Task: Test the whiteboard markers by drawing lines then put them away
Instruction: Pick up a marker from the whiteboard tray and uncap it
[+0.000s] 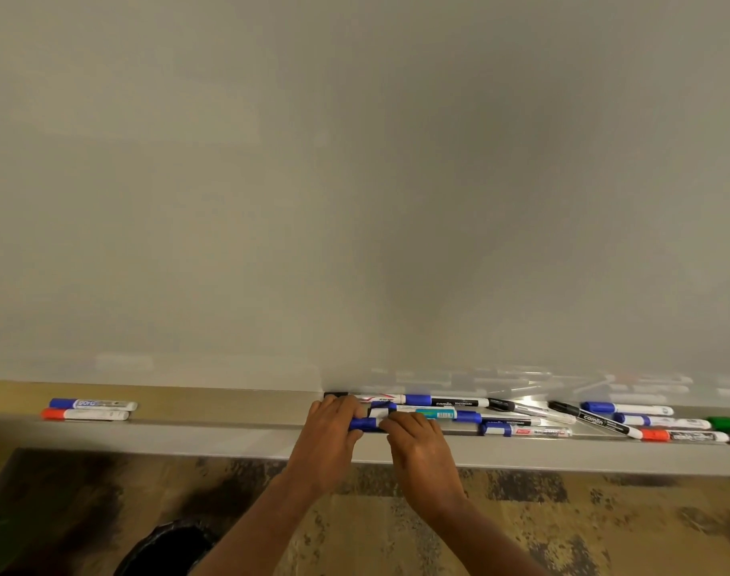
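Blue marker mostly under left hand and right hand

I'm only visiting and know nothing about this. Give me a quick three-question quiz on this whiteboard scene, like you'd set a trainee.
1. True or false: the whiteboard already has lines drawn on it.
2. Pick one: the left hand and right hand together grip a marker whose cap is A green, B blue, C red.
3. Fill in: at the left end of the tray, ___ markers lie apart from the pile.

Key
1. False; it looks blank.
2. B, the blue-capped marker.
3. Two: a blue-capped spare and a red-capped spare.
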{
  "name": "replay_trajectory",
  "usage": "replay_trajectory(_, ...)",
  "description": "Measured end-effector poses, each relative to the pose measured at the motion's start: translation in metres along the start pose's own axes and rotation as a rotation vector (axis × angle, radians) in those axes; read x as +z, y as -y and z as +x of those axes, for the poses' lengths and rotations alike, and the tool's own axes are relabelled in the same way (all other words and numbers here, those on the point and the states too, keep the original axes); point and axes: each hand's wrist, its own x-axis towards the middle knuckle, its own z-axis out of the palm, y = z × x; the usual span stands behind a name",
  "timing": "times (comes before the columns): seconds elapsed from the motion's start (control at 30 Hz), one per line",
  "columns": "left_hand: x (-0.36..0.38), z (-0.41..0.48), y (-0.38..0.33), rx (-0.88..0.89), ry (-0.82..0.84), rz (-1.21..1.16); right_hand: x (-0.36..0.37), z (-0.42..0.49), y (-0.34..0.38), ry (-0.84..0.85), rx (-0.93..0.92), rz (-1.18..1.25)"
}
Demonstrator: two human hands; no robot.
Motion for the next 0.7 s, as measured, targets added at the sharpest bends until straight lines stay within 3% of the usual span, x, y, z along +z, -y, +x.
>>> replay_trajectory(0.47,0.002,-0.009,0.006,0.085,-0.097,-0.141,0.002,0.010,0.001,-0.039,0.005,-0.049)
replay_trajectory(0.7,-0.008,-0.017,-0.002,-0.017,-0.193,-0.371,0.001,0.016,0.000,-0.045,0.007,-0.053)
